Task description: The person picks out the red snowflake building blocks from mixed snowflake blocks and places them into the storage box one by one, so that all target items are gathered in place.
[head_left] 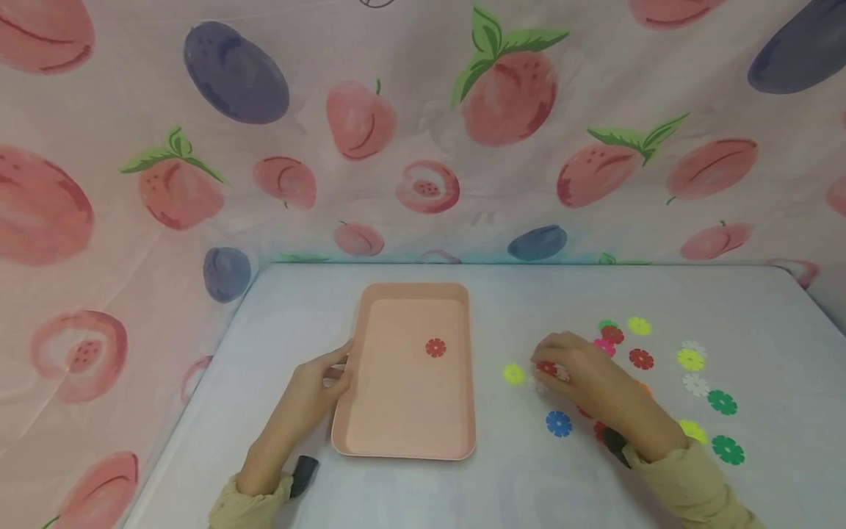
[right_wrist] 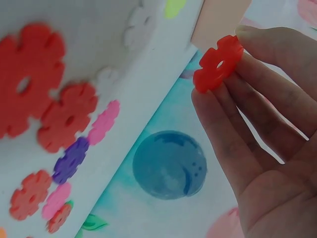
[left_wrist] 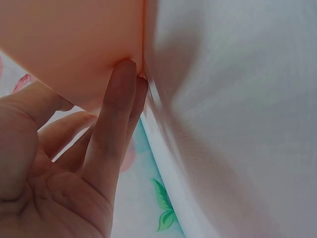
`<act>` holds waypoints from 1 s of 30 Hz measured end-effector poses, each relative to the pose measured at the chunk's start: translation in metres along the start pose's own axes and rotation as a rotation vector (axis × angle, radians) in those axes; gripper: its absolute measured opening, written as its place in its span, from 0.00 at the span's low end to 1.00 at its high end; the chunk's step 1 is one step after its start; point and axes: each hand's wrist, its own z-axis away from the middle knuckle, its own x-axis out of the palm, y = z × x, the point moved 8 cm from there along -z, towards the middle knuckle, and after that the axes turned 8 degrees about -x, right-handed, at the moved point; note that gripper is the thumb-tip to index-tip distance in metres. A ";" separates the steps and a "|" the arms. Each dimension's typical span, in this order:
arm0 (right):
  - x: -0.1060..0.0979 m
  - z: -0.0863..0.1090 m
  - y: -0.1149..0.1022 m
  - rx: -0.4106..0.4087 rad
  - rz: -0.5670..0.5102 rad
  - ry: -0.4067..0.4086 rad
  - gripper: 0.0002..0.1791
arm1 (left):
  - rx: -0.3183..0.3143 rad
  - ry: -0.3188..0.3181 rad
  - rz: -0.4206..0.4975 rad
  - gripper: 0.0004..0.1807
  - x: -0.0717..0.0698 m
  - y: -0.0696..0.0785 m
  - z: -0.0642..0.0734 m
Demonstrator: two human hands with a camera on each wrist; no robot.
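My left hand [head_left: 313, 386] holds the left side of a shallow pink tray [head_left: 405, 450]. In the left wrist view its fingertips [left_wrist: 122, 82] press the tray's outer wall [left_wrist: 74, 44], the thumb partly behind the edge. A single red notched plastic disc [head_left: 435, 347] lies in the tray. Right of the tray, my right hand [head_left: 588, 375] pinches a red snowflake-shaped disc [right_wrist: 218, 64] between thumb and fingertips, just above the table. Close to that hand lie a yellow disc [head_left: 513, 374] and a blue disc [head_left: 558, 424]; the hand covers some others.
Several loose discs, among them green [head_left: 728, 450], white [head_left: 695, 385] and red ones [head_left: 641, 358], are spread over the right of the white table [head_left: 529, 485]. A fruit-patterned cloth [head_left: 423, 110] rises behind the table and along its left side.
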 end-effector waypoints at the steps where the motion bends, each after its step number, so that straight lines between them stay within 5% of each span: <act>1: 0.000 -0.001 -0.002 -0.005 -0.004 0.007 0.09 | 0.000 0.000 0.000 0.30 0.000 0.000 0.000; 16: 0.004 -0.021 -0.024 -0.073 0.013 0.019 0.11 | -0.007 -0.005 0.012 0.30 0.001 0.000 0.000; 30: 0.020 -0.037 -0.037 -0.027 -0.042 -0.044 0.12 | 0.007 0.003 0.008 0.29 -0.001 0.002 0.000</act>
